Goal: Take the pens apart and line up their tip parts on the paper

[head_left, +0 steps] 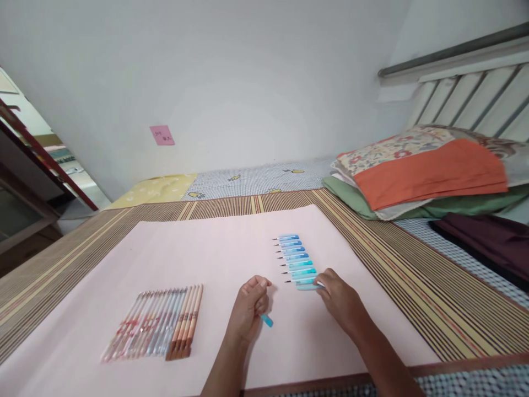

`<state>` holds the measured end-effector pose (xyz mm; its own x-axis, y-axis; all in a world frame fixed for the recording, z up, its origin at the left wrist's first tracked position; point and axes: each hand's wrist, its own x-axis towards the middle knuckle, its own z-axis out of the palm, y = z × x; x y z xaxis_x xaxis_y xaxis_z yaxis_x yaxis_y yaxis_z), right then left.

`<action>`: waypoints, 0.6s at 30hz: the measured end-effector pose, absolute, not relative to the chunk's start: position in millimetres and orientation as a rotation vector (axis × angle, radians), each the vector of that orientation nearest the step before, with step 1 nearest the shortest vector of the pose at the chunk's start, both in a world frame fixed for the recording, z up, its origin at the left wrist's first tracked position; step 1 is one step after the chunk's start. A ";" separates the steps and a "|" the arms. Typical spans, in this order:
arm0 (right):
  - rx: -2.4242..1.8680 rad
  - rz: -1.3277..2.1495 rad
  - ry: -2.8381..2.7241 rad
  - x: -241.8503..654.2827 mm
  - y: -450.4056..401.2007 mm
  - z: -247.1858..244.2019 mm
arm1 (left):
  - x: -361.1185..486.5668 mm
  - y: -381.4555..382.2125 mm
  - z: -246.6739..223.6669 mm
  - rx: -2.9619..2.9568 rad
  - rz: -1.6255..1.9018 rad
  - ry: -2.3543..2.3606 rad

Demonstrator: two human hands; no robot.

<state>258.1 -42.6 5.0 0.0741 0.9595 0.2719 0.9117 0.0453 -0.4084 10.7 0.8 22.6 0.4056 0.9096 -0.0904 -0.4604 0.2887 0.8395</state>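
My left hand (250, 309) is closed, fingers curled, over the pink sheet. A short light-blue cap (267, 320) sticks out from under its fingers; the rest of it is hidden. Further right, my right hand (336, 292) pinches the end of a pale-blue pencil (306, 287) at the near end of a row. No dark tip shows on that pencil. Several blue and turquoise pencils (294, 249) lie side by side just beyond it, their dark points facing left. Part of the nearest ones is covered by my right fingers.
Several pens (144, 322) in clear, pinkish and brown tones lie in a block at the left of the pink sheet (223, 248). A striped mat (363, 242) lies underneath. Folded bedding (433, 171) and dark cloth (483, 242) are at right, a wall (264, 82) behind.
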 end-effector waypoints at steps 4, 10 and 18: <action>-1.913 0.203 -1.841 256.4 -38.7 2.2 | 10.0 1.3 20.6 0.833 1.013 0.642; -1.984 0.289 -1.802 254.2 -36.6 3.9 | 9.1 0.9 22.9 0.839 0.996 0.649; -1.994 0.252 -1.772 253.3 -35.3 5.4 | 9.1 1.7 21.9 0.837 0.986 0.650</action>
